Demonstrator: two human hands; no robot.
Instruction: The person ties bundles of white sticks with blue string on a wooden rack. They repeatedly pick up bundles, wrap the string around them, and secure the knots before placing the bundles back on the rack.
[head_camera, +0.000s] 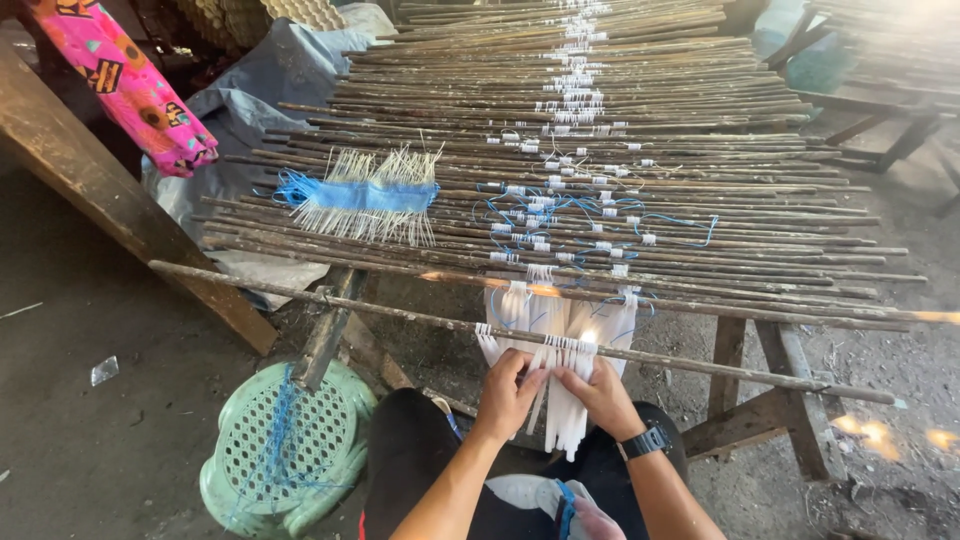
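Bamboo-stick rack (650, 150) on trestles; both hands, left (507, 395), right (603, 395), pinch white strips (565, 400), apparently against nearest stick (400, 315).

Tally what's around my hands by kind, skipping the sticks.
Hands: 2, left hand and right hand, both on the white strips
Blue-banded strip bundle: 1
Green plastic stool: 1
Wristwatch: 1
Total: 5

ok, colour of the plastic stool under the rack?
Pale green plastic stool with a lattice top, blue string draped over it; head view.
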